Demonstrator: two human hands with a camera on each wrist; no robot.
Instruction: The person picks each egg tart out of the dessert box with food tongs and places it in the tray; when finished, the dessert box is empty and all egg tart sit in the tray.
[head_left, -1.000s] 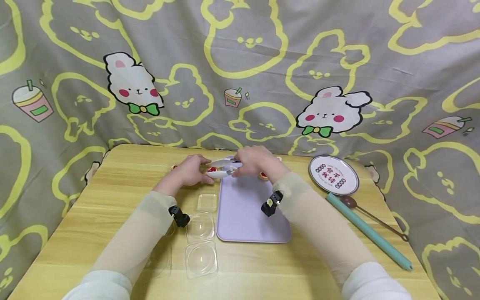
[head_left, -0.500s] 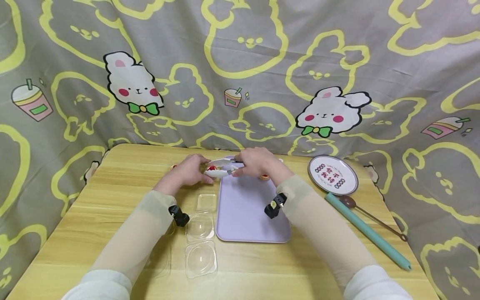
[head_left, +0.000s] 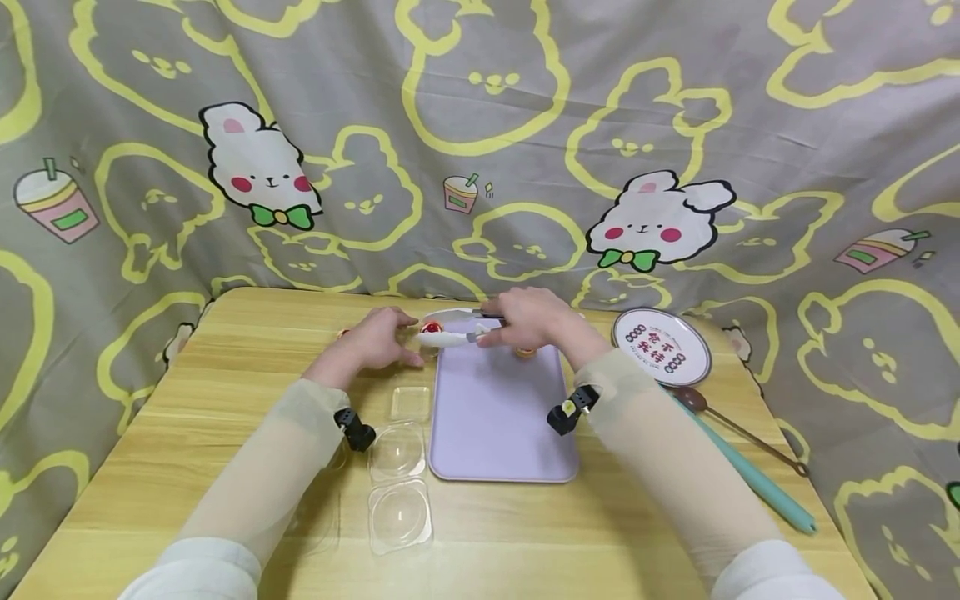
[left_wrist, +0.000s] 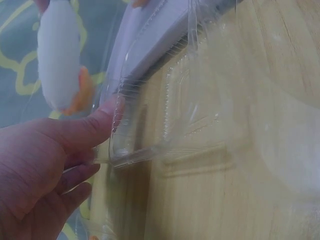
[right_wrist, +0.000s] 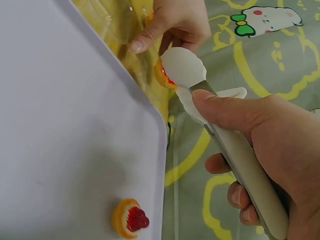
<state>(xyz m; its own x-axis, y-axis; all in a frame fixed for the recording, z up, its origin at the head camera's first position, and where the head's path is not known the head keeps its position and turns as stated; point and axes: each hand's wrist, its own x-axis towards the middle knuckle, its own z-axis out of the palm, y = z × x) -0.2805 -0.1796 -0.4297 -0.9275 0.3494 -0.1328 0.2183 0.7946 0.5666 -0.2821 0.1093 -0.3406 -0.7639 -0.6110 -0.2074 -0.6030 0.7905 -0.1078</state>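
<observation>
My right hand (head_left: 536, 317) grips a pair of food tongs (right_wrist: 240, 160) with pale handles and broad white ends. Between those ends is a small tart (head_left: 432, 327) with a red topping, above the far left corner of the lilac tray (head_left: 502, 425). Just left of it, my left hand (head_left: 378, 337) pinches the edge of a clear plastic box (left_wrist: 145, 150) between thumb and fingers. Most of that box is hidden by the hand in the head view. A second red-topped tart (right_wrist: 130, 218) sits on the tray, near its far edge and below my right hand.
Two joined clear plastic box halves (head_left: 400, 517) lie left of the tray, with a small clear lid (head_left: 410, 404) beyond them. At right are a printed plate (head_left: 662, 346), a brown ladle (head_left: 693, 399) and a teal rod (head_left: 765, 483). A patterned curtain (head_left: 510, 100) hangs behind the table.
My right hand has drawn the tongs and tart slightly right and away from my left hand. The left hand stays nearly in place, and the head view has shifted a little.
</observation>
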